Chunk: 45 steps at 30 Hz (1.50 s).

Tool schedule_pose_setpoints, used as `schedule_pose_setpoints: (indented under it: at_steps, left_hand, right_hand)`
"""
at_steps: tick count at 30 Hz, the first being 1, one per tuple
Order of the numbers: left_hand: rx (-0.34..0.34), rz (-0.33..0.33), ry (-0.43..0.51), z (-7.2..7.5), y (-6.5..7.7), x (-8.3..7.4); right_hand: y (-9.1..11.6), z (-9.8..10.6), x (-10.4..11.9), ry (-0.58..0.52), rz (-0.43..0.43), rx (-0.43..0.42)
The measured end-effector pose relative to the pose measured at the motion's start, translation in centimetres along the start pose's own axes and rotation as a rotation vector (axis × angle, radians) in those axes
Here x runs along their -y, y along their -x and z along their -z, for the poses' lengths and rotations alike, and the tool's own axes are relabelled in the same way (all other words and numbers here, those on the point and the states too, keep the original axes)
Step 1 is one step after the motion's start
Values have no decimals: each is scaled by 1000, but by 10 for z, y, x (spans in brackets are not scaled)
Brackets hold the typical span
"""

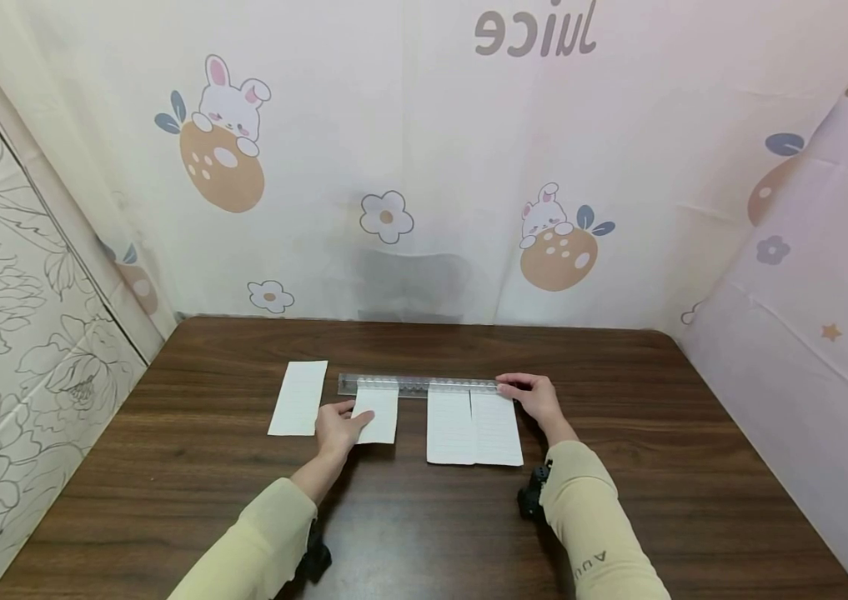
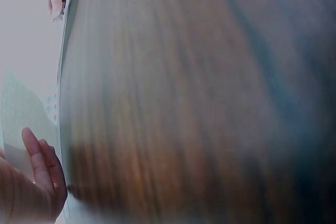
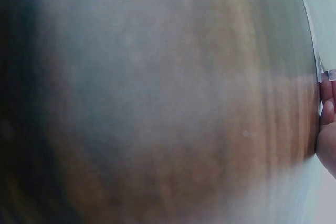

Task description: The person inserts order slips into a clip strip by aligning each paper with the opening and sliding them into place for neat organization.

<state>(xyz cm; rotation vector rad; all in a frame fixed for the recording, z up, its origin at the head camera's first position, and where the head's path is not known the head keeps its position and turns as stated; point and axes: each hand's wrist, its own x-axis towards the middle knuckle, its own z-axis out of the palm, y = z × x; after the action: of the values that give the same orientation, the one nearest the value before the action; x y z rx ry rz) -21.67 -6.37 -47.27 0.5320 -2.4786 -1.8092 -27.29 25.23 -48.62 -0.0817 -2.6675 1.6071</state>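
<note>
A clear ruler (image 1: 413, 386) lies crosswise on the table, overlapping the top edges of several white paper slips. My right hand (image 1: 539, 402) pinches its right end between thumb and fingers; in the right wrist view, that hand (image 3: 327, 124) is at the picture's edge. With the thumb on top, my left hand (image 1: 339, 427) pinches the left edge of a short paper slip (image 1: 382, 421), whose top meets the ruler. The left wrist view shows the left hand (image 2: 39, 179) low in the corner. Two lined slips (image 1: 449, 429) lie side by side below the ruler's right half.
Another white slip (image 1: 299, 398) lies apart, left of the ruler. The brown wooden table (image 1: 424, 533) reaches back to a patterned curtain (image 1: 439, 167). A black wrist camera (image 1: 534, 492) sits beneath the right cuff, and another camera (image 1: 314, 557) beside the left sleeve.
</note>
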Motion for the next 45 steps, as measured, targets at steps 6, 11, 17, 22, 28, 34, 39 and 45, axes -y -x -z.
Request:
schedule_pose_setpoints:
  at_steps: [6,11,17,22,28,34,39,45]
  left_hand:
    - [-12,4,-4,-2,1,0]
    - [-17,6,-5,-4,1,0]
    - [-26,3,-8,-4,2,-1]
    - [-22,4,-2,-4,4,-3]
    - [-30,0,0,-4,5,-4]
    - [-28,-12,5,-5,5,-2]
    - [-24,-19,-3,-7,4,-1]
    - [-24,-18,-4,-9,5,-2]
  right_hand:
    - [0,0,1,-4,-10,1]
    - [-1,0,1,-7,-15,-2]
    - [0,1,0,-9,-18,12]
    - [0,1,0,-5,-12,9]
    - [0,0,-1,-10,0,1]
    - [-1,-1,-1,-15,3,-12]
    - [-2,0,-1,-8,2,-8]
    - [-1,0,0,-3,-7,5]
